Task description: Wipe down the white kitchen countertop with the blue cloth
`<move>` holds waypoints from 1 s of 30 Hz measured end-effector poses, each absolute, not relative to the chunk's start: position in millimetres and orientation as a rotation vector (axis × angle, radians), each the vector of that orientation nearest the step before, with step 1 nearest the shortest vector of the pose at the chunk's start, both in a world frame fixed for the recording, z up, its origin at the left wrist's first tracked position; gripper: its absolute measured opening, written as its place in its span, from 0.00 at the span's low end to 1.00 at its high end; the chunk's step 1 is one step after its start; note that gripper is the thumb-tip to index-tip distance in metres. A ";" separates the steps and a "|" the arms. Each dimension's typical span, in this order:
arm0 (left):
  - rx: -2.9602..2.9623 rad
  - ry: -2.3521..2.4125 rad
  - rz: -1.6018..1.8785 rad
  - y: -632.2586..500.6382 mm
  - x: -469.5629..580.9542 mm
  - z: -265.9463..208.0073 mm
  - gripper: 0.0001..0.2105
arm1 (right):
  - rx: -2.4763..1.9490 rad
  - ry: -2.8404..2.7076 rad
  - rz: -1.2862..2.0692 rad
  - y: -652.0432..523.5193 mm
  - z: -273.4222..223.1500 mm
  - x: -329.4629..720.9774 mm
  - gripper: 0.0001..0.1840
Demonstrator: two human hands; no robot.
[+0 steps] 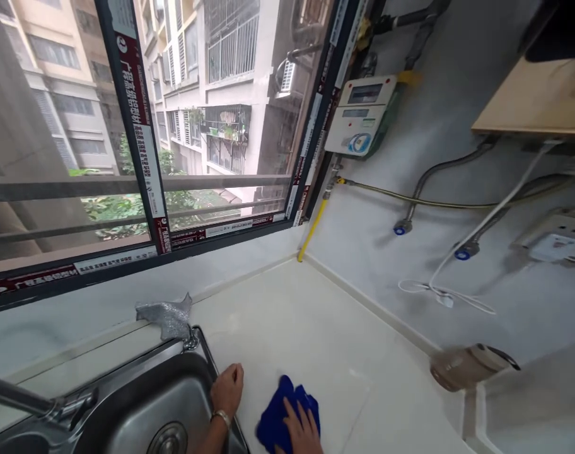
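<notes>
White stone countertop (316,328), right of the steel sink (140,403). Blue cloth (280,416) bunched on the counter just right of the sink's rim. Right hand (302,432) pressed flat on the cloth, fingers spread. Left hand (227,389) curled over the sink's right rim, wristband on. Grey rag (167,315) draped behind the sink.

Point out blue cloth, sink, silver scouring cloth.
blue cloth (275,416): head view, bare left fold.
sink (140,403): head view, steel basin wall.
silver scouring cloth (167,317): head view, middle of it.
</notes>
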State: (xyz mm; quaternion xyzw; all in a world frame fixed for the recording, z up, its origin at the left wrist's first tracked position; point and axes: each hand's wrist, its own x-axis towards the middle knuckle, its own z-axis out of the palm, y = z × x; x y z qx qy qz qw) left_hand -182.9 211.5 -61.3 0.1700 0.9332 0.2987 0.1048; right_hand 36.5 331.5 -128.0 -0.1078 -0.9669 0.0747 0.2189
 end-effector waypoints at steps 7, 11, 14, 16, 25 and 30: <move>0.300 2.823 1.045 231.0 -178.3 -67.3 0.15 | -0.036 -2.684 0.418 348.3 -109.6 -45.6 0.24; 0.287 2.853 1.017 236.3 -178.2 -76.1 0.14 | -0.088 -2.744 0.560 367.9 -94.1 -87.5 0.23; 0.272 2.893 0.845 238.1 -180.2 -81.8 0.14 | -0.170 -2.758 0.578 388.3 -84.8 -120.9 0.22; 0.271 2.906 0.751 239.1 -180.9 -84.5 0.15 | -0.217 -2.767 0.540 404.6 -82.5 -141.5 0.21; 0.274 2.989 0.553 241.7 -178.4 -84.8 0.14 | -0.435 -2.719 0.482 500.5 -102.4 -161.0 0.22; 0.250 2.977 0.554 242.8 -179.8 -81.2 0.15 | -0.675 -2.671 0.378 558.7 -110.3 -115.2 0.26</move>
